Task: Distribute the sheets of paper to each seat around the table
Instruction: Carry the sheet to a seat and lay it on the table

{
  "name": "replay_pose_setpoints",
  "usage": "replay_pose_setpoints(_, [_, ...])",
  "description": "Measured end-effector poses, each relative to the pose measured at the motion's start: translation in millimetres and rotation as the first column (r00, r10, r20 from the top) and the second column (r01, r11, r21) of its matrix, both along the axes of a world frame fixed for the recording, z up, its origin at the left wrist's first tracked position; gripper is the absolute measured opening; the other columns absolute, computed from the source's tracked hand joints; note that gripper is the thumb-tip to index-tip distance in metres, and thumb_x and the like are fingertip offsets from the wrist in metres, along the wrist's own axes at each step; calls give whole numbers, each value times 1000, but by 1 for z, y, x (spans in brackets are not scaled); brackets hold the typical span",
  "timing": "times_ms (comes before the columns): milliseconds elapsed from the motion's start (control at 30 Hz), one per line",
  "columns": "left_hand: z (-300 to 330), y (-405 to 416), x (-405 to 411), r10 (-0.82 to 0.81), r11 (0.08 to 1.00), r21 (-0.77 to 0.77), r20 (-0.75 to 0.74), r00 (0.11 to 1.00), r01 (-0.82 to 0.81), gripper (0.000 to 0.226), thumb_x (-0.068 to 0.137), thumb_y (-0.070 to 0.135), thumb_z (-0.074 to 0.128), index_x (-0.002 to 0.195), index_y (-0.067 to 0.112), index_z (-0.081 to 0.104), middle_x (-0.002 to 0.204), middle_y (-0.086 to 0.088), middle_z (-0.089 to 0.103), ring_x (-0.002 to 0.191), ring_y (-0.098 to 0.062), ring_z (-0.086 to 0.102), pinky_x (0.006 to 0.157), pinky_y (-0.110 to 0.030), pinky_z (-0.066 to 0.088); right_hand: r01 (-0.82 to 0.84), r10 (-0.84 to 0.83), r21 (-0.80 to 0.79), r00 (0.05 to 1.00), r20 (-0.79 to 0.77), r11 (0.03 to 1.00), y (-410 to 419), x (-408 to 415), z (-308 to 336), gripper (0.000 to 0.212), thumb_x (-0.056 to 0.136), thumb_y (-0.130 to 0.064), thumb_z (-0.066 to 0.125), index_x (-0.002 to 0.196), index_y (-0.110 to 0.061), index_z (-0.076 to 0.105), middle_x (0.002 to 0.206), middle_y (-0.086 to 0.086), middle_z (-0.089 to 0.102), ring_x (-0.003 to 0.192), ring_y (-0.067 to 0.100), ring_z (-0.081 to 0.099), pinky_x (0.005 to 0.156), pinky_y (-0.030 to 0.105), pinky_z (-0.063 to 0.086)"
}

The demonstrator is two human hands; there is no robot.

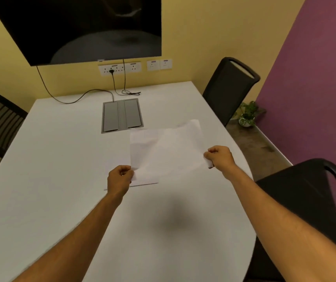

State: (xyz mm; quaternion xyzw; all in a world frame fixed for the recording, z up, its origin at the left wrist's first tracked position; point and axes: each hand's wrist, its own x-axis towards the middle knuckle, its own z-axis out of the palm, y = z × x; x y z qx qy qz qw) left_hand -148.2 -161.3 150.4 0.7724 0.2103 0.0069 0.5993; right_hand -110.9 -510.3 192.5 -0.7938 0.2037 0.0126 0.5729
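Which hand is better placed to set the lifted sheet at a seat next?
Right. The right hand pinches the lifted white paper sheet nearest the two black chairs; the left hand grips the stack's corner.

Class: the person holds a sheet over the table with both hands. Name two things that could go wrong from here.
1. The sheet is pinched only at its edges by the left hand and right hand and already bows, so it may crease or tear.
2. Another paper lies beneath; lifting might drag it along.
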Motion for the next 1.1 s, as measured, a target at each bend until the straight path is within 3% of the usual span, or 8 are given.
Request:
replay_pose_setpoints(233, [29, -144, -63, 56, 998, 26, 97, 994, -59, 15, 88, 7, 63, 102, 10, 69, 98, -7, 70, 87, -26, 65, 76, -39, 59, -95, 93, 16, 993, 74, 995, -140, -57, 42, 6, 81, -5, 74, 83, -7, 69, 89, 10, 65, 85, 31, 66, 56, 35, 58])
replay_pose_setpoints(433, [55, -261, -104, 146, 989, -52, 137, 980, -141, 18, 89, 5, 61, 106, 10, 68, 102, -7, 67, 93, -26, 64, 82, -44, 59, -94, 89, 50, 991, 96, 994, -242, -107, 68, 14, 85, -9, 72, 99, -5, 71, 103, 11, 70, 93, 26, 68, 51, 22, 52])
replay_pose_setpoints(533, [68, -308, -107, 195, 978, -106, 152, 969, -180, 16, 91, 5, 60, 104, 9, 68, 105, -10, 66, 95, -27, 62, 80, -41, 58, -78, 73, 43, 991, 116, 996, -285, -115, 79, 9, 86, -9, 70, 95, -6, 72, 99, 9, 71, 89, 25, 68, 45, 17, 48])
replay_pose_setpoints(700, [73, -365, -88, 251, 961, -165, 165, 954, -224, 18, 91, 5, 59, 106, 7, 70, 104, -6, 66, 94, -24, 61, 74, -35, 57, -63, 58, 32, 990, 130, 998, -347, -96, 76, 5, 87, -11, 70, 91, -12, 72, 93, 3, 71, 89, 22, 69, 70, 36, 60])
replay_pose_setpoints(800, [65, -395, -67, 283, 952, -171, 171, 944, -255, 21, 91, 5, 59, 109, 5, 70, 103, -5, 66, 91, -21, 61, 74, -35, 57, -79, 75, 34, 989, 127, 996, -378, -78, 68, 6, 88, -11, 69, 93, -12, 72, 94, 2, 71, 89, 19, 69, 72, 34, 60])
replay_pose_setpoints(933, [49, -436, -34, 353, 925, -208, 168, 921, -317, 21, 90, 3, 59, 108, 4, 70, 98, -3, 66, 87, -17, 62, 76, -37, 58, -128, 123, 41, 986, 111, 991, -414, -29, 57, 5, 87, -12, 70, 87, -16, 72, 94, 3, 73, 90, 21, 70, 78, 42, 62])
replay_pose_setpoints(1100, [27, -477, 26, 458, 878, -227, 145, 877, -421, 20, 91, 1, 58, 107, 2, 69, 100, -6, 64, 88, -22, 62, 71, -34, 57, -207, 201, 51, 975, 97, 977, -444, 50, 43, 10, 88, -8, 68, 82, -17, 71, 93, 4, 73, 90, 20, 69, 79, 38, 60])
